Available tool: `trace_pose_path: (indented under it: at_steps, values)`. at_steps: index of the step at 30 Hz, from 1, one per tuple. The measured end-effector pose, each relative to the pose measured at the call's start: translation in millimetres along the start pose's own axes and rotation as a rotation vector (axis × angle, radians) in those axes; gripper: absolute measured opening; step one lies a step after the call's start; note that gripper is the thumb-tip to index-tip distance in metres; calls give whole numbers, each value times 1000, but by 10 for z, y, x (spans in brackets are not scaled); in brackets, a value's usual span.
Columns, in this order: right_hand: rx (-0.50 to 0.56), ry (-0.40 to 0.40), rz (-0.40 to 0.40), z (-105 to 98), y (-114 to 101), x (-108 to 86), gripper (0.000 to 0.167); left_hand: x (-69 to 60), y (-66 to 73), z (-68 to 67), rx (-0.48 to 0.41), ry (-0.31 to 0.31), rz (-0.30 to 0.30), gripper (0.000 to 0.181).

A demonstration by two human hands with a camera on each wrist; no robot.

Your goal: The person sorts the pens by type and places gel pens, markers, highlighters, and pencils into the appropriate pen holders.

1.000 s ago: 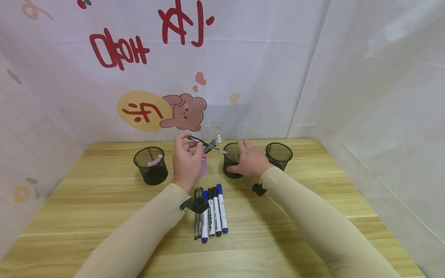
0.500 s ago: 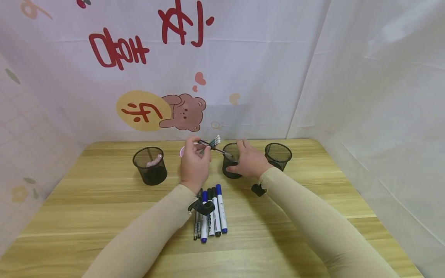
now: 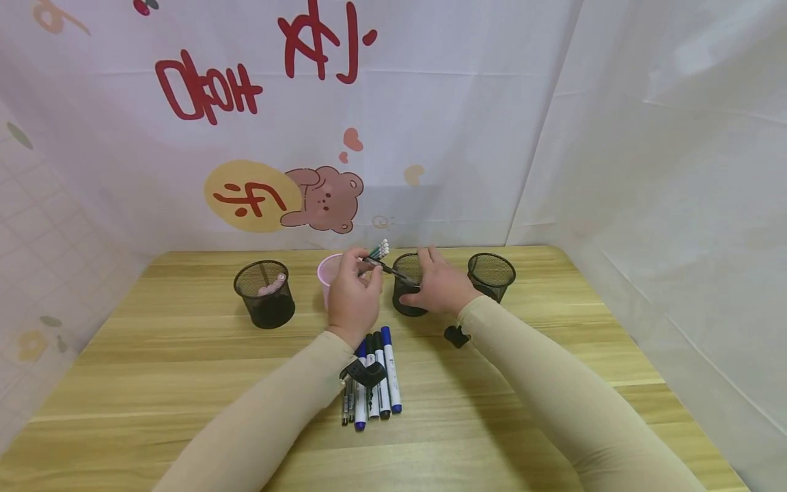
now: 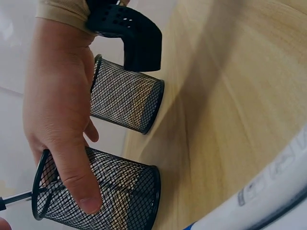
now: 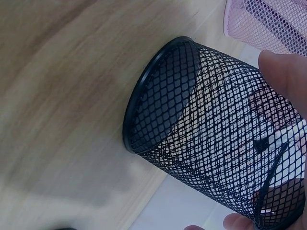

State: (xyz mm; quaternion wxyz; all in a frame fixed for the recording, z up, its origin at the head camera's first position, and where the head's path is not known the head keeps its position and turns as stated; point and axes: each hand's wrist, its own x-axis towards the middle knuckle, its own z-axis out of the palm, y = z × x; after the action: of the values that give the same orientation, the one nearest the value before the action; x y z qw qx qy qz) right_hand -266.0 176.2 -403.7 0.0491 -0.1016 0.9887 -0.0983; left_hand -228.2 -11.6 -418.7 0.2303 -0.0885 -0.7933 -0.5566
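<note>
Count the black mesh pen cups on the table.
3: a left cup, a middle cup gripped by the right hand, and a right cup, partly hidden. No others show.

Tabletop [image 3: 184, 369]: wood look, visible grain, smooth, soft satin sheen. Middle cup [image 4: 124, 191]: open wire mesh, metal by its look; rim smooth, faintly glossy. Far-left cup [image 3: 270, 304], far-right cup [image 3: 492, 272]: same mesh. Pink cup [image 5: 273, 24]: mesh too. Pen [image 4: 19, 197]: smooth, shiny shaft. Markers [image 3: 393, 383]: smooth plastic barrels. Sleeves [image 3: 264, 413]: matt cloth. Backdrop [image 3: 467, 123]: creased cloth, slight sheen.
</note>
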Motion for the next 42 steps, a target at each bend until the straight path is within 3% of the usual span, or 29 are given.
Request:
trace_pose_path:
  at_steps: [20, 42]
  values:
    - [2, 6, -12, -2, -4, 3, 120, -90, -3, 93, 99, -72, 5, 25]
    - [-15, 14, -19, 25, 21, 18, 123, -74, -33, 131, 195, -124, 33, 25]
